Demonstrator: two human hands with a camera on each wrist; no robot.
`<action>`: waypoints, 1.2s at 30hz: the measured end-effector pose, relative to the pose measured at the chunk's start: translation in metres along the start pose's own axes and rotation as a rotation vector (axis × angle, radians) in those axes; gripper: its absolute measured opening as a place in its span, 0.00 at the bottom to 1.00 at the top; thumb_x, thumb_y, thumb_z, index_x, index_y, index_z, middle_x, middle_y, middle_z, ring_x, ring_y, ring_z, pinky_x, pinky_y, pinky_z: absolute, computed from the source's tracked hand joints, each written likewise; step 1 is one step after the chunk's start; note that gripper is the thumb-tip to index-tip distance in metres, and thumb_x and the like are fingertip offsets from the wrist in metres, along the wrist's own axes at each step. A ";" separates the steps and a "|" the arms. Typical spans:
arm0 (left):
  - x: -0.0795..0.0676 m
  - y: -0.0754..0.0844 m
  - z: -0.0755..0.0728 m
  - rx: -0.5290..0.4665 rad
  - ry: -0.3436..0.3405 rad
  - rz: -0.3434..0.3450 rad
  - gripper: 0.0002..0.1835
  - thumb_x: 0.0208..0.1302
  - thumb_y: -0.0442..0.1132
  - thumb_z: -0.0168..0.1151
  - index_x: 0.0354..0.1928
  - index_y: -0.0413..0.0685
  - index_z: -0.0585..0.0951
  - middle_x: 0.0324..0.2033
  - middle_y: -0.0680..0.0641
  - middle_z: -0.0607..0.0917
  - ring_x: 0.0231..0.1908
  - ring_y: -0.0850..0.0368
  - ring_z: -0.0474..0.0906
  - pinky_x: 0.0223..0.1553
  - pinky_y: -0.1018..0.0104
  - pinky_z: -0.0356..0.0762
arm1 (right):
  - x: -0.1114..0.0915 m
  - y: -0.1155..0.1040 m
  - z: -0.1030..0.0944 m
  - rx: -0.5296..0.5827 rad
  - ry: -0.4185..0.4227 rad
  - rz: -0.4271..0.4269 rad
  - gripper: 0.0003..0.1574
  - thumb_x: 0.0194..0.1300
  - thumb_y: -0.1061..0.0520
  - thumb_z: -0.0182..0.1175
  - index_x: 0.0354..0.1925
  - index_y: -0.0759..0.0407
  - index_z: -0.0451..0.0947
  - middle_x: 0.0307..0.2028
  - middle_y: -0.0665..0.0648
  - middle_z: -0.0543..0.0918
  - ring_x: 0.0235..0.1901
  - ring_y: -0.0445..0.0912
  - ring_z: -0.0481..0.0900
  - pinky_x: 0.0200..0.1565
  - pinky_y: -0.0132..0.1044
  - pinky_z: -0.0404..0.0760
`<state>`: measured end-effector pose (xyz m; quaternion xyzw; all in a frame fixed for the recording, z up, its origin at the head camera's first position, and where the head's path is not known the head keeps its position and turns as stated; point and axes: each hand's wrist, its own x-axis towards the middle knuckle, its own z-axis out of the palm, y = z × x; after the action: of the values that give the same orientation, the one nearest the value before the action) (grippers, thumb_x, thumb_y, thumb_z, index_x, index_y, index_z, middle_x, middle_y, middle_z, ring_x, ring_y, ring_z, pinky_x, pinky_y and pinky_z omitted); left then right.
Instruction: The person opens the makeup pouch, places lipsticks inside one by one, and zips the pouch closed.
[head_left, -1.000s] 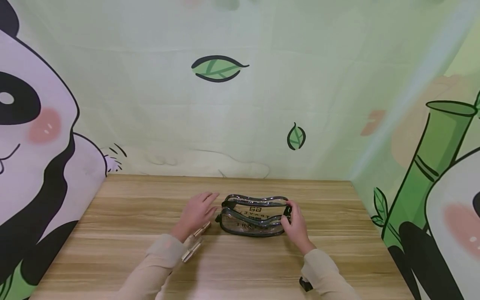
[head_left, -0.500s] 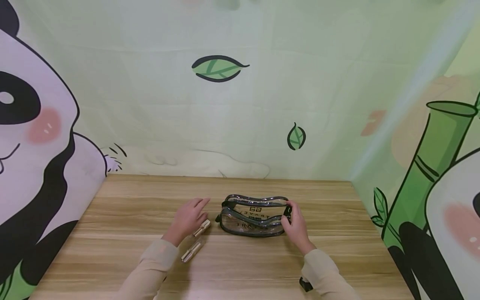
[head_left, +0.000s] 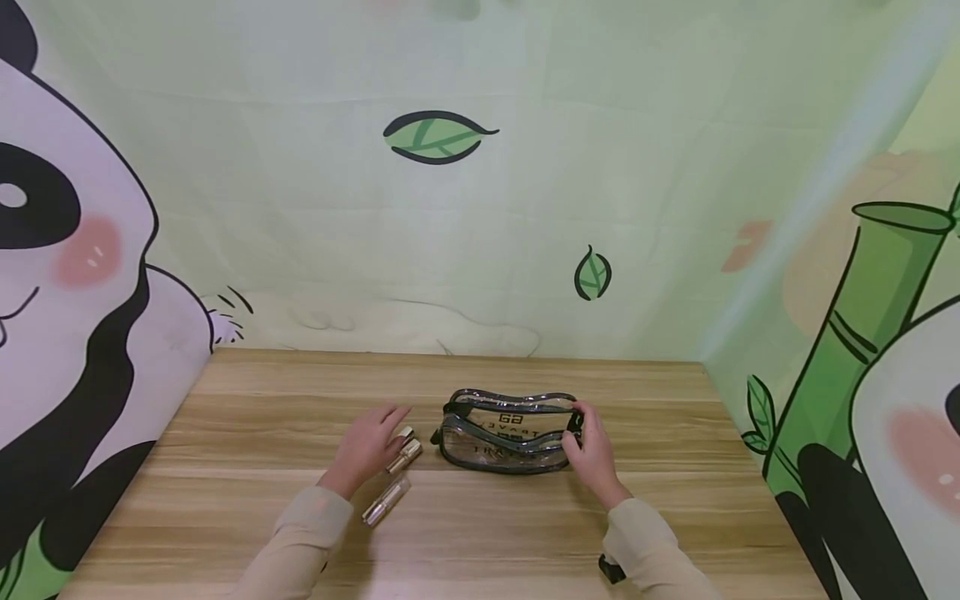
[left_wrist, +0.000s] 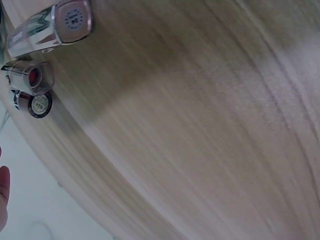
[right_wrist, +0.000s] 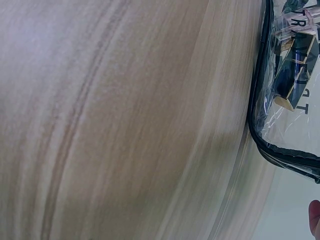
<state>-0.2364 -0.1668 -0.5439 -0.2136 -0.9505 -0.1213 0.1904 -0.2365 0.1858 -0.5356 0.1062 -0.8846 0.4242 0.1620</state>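
Observation:
A clear pouch [head_left: 502, 454] with black trim and printed lettering stands unzipped at mid-table. My right hand [head_left: 594, 454] holds its right end, thumb on the near rim and fingers at the far one. Left of the pouch, my left hand [head_left: 369, 443] hovers with fingers extended at several lipstick tubes. The nearest tube [head_left: 386, 502] lies aslant; another tube [head_left: 406, 457] sits beside the fingertips. In the left wrist view, a clear-capped lipstick [left_wrist: 34, 77] shows red inside, next to a dark tube [left_wrist: 40, 104]. Through the pouch wall, a dark-and-gold tube [right_wrist: 296, 70] shows in the right wrist view.
The wooden table [head_left: 495, 542] runs back to a green printed backdrop [head_left: 315, 233] with panda, leaf and bamboo drawings. A small black object [head_left: 611, 569] shows beside the right sleeve [head_left: 652, 533].
My left hand has drawn back left and a little toward me, away from the pouch's left end, uncovering more of the tubes. The right hand and pouch have stayed in place.

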 end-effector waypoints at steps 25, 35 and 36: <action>-0.020 -0.008 0.019 0.051 0.035 0.053 0.16 0.44 0.34 0.65 0.40 0.44 0.80 0.37 0.43 0.82 0.29 0.47 0.79 0.30 0.56 0.77 | 0.000 0.003 0.001 -0.020 0.002 0.002 0.30 0.52 0.62 0.48 0.56 0.65 0.59 0.53 0.65 0.68 0.46 0.57 0.71 0.44 0.50 0.74; -0.023 -0.008 0.024 0.055 -0.019 0.014 0.15 0.45 0.32 0.63 0.39 0.45 0.80 0.37 0.44 0.82 0.34 0.47 0.79 0.35 0.55 0.77 | -0.001 0.001 0.000 -0.014 0.002 0.011 0.29 0.53 0.62 0.47 0.56 0.64 0.59 0.53 0.65 0.69 0.45 0.57 0.71 0.43 0.49 0.74; -0.024 -0.008 0.024 0.056 -0.026 0.007 0.16 0.45 0.31 0.63 0.40 0.45 0.80 0.37 0.44 0.82 0.35 0.47 0.79 0.36 0.55 0.77 | -0.001 0.001 0.000 -0.013 0.002 0.011 0.29 0.53 0.63 0.48 0.56 0.64 0.59 0.53 0.65 0.69 0.45 0.57 0.71 0.43 0.49 0.74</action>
<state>-0.2275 -0.1745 -0.5764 -0.2129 -0.9551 -0.0913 0.1846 -0.2362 0.1864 -0.5370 0.0999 -0.8876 0.4196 0.1615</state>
